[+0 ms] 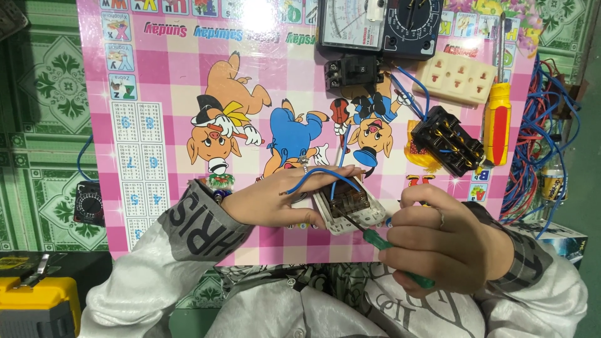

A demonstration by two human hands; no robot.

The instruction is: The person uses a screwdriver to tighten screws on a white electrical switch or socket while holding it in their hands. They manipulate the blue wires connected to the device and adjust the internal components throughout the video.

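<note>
While left hand (pixel 269 200) clasps white switch (pixel 347 209) (blue wire (pixel 319 175) attached), right hand (pixel 438 244) grips green screwdriver (pixel 375 238).

The multimeter (pixel 375 25) is cut off at the top edge; the yellow toolbox (pixel 37 310) at the bottom-left corner.

On the pink cartoon board (pixel 169 75), the left hand (pixel 275 200) steadies a white switch module (pixel 347 209) with a blue wire (pixel 319 175); the right hand (pixel 444 241), just right of the module, holds a green-handled screwdriver (pixel 375 238) against it.

Glossy laminated board (pixel 188 75), white plastic switch housing (pixel 350 216), metal-shafted screwdriver (pixel 375 239).
</note>
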